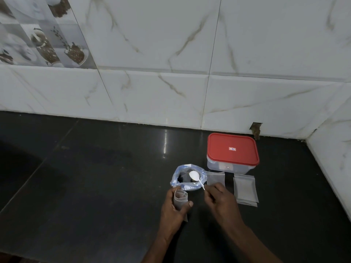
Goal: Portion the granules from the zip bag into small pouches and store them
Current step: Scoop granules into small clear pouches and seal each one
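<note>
An open blue-tinted zip bag [182, 184] with dark granules inside stands on the black counter. My left hand [171, 209] grips a small translucent pouch [180, 199] upright, its mouth held open, just in front of the bag. My right hand [220, 198] pinches the handle of a white plastic spoon [195, 177], whose bowl sits over the bag's opening. A clear plastic container with a red lid [232, 149] stands shut behind and to the right. Flat empty pouches [245, 189] lie in front of it, with another pouch [215, 178] beside the bag.
The black counter [95, 177] stretches to the left. White marble-patterned wall tiles [171, 92] run along the back, and a side wall [332, 158] closes the right corner. A broken gap in the tile [256, 130] shows behind the container.
</note>
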A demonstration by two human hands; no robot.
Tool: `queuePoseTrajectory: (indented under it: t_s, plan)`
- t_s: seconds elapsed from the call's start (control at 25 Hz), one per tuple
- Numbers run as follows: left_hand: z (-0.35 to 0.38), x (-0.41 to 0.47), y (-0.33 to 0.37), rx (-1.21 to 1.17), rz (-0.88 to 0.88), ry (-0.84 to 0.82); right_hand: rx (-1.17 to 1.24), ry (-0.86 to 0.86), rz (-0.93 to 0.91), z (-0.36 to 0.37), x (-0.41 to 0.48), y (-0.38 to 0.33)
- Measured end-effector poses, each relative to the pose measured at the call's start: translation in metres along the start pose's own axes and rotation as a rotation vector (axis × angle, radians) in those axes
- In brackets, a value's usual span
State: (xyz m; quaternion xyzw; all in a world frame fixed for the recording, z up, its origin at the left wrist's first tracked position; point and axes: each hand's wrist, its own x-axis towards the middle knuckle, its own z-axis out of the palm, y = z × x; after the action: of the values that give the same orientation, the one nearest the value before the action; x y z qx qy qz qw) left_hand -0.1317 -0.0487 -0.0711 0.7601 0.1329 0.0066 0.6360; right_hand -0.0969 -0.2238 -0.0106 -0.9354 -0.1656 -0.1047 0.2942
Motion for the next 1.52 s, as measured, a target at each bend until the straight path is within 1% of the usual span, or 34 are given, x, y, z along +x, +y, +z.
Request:
queuePoseTrajectory:
  t_s: [0.04, 0.16, 0.28, 0.36, 0.48, 0.52, 0.6, 0.72, 0.8, 0.84, 0.92, 1.0, 1.16, 1.24, 1.32, 1.36, 1.44, 1.48, 1.52]
  plan:
    - [0.0, -0.001, 0.0, 0.007, 0.011, 0.019, -0.015, -0.06, 0.044, 0.002, 0.01, -0.001]
    - [-0.004, 0.0, -0.002, 0.016, 0.047, 0.067, -0.097, -0.217, 0.098, 0.015, 0.036, -0.008]
    - [-0.009, 0.004, -0.003, -0.005, 0.045, -0.01, -0.24, -0.36, 0.069, 0.027, 0.052, -0.019]
    - [-0.01, 0.005, -0.001, -0.053, 0.015, -0.068, -0.261, -0.403, 0.019, 0.033, 0.054, -0.022]
    - [-0.009, 0.004, 0.002, -0.094, -0.007, -0.094, -0.277, -0.43, -0.022, 0.039, 0.054, -0.027]
    - [-0.009, 0.004, 0.003, -0.097, -0.005, -0.098, -0.229, -0.418, 0.003, 0.039, 0.055, -0.03]
    - [-0.008, 0.005, 0.003, -0.101, -0.014, -0.111, -0.071, -0.383, 0.126, 0.037, 0.059, -0.034]
    - [-0.008, 0.003, 0.007, -0.11, -0.008, -0.107, 0.286, -0.214, 0.428, 0.03, 0.065, -0.026]
    - [-0.009, 0.004, 0.008, -0.114, -0.008, -0.094, 0.527, -0.142, 0.627, 0.018, 0.063, -0.021]
    - [-0.009, 0.004, 0.008, -0.109, -0.003, -0.085, 0.615, -0.117, 0.685, 0.013, 0.062, -0.019]
    - [-0.009, 0.005, 0.007, -0.1, 0.007, -0.074, 0.708, -0.082, 0.731, 0.003, 0.06, -0.017]
    - [-0.008, 0.006, 0.005, -0.086, 0.008, -0.063, 0.754, -0.065, 0.726, -0.006, 0.056, -0.017]
    - [-0.004, 0.006, 0.006, -0.086, 0.023, -0.038, 0.764, -0.07, 0.642, -0.02, 0.046, -0.026]
    - [-0.004, 0.006, 0.004, -0.082, 0.023, -0.031, 0.7, -0.065, 0.582, -0.024, 0.041, -0.029]
    - [-0.005, 0.007, 0.002, -0.085, 0.018, -0.026, 0.591, -0.062, 0.472, -0.024, 0.033, -0.033]
    - [-0.006, 0.008, 0.001, -0.088, 0.01, -0.024, 0.5, -0.049, 0.371, -0.023, 0.027, -0.035]
    - [-0.006, 0.008, -0.001, -0.101, -0.003, -0.023, 0.208, -0.02, 0.057, -0.014, 0.012, -0.034]
    - [-0.006, 0.008, -0.001, -0.106, -0.002, -0.022, 0.065, -0.039, -0.102, -0.01, 0.003, -0.032]
    - [-0.006, 0.008, -0.002, -0.105, -0.002, -0.02, -0.042, -0.081, -0.221, -0.005, -0.004, -0.03]
